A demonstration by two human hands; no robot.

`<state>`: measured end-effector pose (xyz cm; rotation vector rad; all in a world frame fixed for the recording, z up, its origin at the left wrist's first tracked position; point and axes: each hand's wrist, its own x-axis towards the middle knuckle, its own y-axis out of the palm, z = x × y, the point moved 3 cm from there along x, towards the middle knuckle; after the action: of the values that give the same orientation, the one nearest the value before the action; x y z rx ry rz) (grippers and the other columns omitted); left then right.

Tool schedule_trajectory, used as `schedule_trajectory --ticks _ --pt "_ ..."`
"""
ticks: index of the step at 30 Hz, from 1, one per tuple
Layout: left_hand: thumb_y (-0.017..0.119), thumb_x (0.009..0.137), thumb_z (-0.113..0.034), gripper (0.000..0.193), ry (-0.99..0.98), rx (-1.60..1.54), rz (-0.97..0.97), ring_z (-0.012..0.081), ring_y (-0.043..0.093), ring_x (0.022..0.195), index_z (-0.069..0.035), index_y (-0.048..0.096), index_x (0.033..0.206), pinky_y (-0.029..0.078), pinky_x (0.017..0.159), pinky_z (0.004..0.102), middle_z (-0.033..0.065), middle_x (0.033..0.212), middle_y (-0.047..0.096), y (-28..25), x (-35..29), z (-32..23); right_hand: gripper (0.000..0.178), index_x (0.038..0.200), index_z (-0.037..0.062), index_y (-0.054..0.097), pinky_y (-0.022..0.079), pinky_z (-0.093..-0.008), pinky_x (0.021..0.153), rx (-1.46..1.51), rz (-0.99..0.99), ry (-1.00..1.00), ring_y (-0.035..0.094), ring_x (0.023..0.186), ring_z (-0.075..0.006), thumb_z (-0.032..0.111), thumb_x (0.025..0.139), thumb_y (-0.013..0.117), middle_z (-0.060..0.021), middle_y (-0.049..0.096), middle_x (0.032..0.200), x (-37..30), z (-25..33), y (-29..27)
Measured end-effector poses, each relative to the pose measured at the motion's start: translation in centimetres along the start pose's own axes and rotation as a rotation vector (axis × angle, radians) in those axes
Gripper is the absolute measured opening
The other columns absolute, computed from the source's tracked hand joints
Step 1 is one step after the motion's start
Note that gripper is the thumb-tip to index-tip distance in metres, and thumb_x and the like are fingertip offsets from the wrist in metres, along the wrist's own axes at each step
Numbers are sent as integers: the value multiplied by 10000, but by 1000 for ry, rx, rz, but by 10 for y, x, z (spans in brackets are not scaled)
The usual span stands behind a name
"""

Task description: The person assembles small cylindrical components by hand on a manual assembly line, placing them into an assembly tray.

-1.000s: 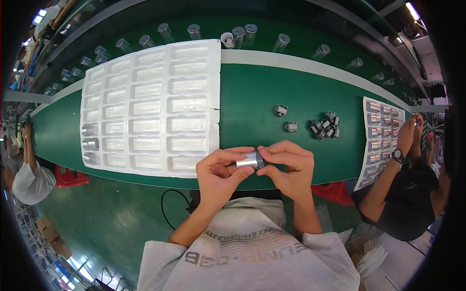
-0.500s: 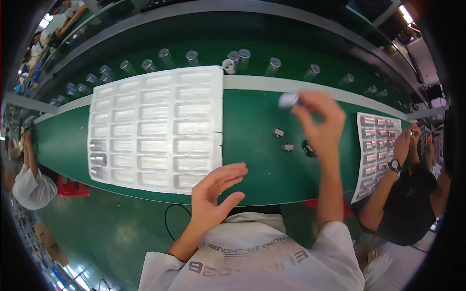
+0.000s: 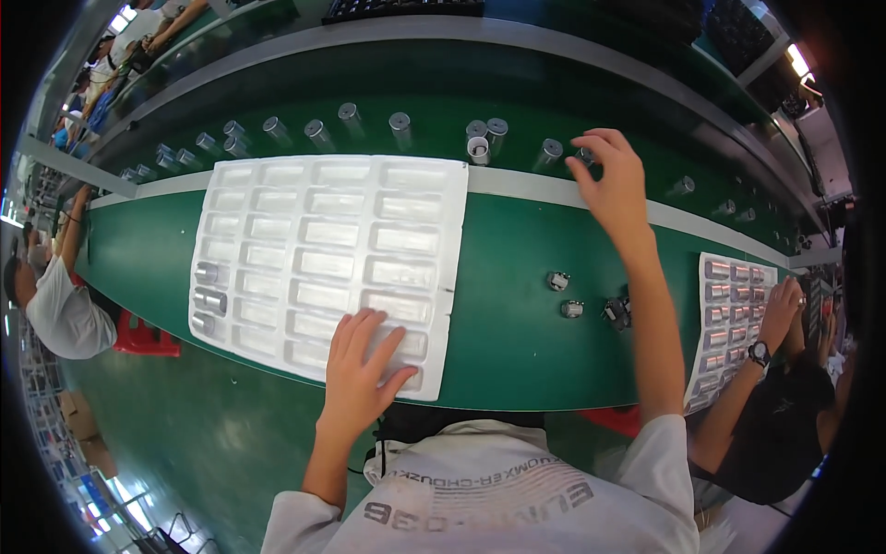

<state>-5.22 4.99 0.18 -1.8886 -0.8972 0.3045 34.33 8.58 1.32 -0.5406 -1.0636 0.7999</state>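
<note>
My left hand [image 3: 357, 369] rests with fingers spread on the lower right part of a white moulded tray [image 3: 460, 240]. Three silver metal cylinders [image 3: 210, 300] lie in the tray's lower left pockets; the other pockets hold nothing. My right hand [image 3: 614, 185] reaches over the far strip, thumb and fingers apart in a curve around a metal cylinder [image 3: 587, 157]; whether they touch it is unclear. Just left of that stands another silver cylinder [image 3: 551, 153]. Nearer me, small black-and-silver parts [image 3: 571, 308] sit on the green table, some of them partly behind my right forearm.
Several metal cylinders [image 3: 400, 129] stand in a row on the green far strip, beyond a pale rail [image 3: 526, 187]. A co-worker's hand [image 3: 783, 309] is at the right, beside another white tray [image 3: 694, 369] full of cylinders. Another person [image 3: 69, 314] sits at the left.
My right hand has gone from above the table, where it held a cylinder, to the far strip. My left hand has come down onto the tray. The whole view has shifted.
</note>
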Motion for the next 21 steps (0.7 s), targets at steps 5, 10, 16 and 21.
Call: schedule_trajectory --ticks 5,10,16,21 --pt "817 732 -235 504 -26 -10 11 388 485 1261 -69 650 1177 364 1080 551 166 1309 539 -3 3 -3 350 1148 84 673 520 -375 705 114 236 13 641 799 -282 116 806 739 -108 646 976 12 51 41" --pt "839 690 -175 513 -49 -46 -5 393 485 1272 -73 659 1159 351 1096 555 150 1329 545 1 7 -3 317 1164 126 647 507 -415 719 -45 311 -37 630 830 -308 119 850 691 -97 634 944 18 50 94" --pt "846 677 -178 526 -49 -54 -29 388 485 1273 -81 659 1159 349 1094 556 146 1320 553 3 1 -2 124 960 86 652 509 -387 712 36 278 0 611 792 -294 82 841 687 -86 579 979 16 49 81" --pt "852 651 -171 544 -39 -62 -43 385 494 1259 -78 662 1152 349 1088 549 142 1310 561 6 3 1 150 922 66 636 508 -382 719 173 202 -56 592 852 -260 37 803 721 -98 496 1061 14 48 76"
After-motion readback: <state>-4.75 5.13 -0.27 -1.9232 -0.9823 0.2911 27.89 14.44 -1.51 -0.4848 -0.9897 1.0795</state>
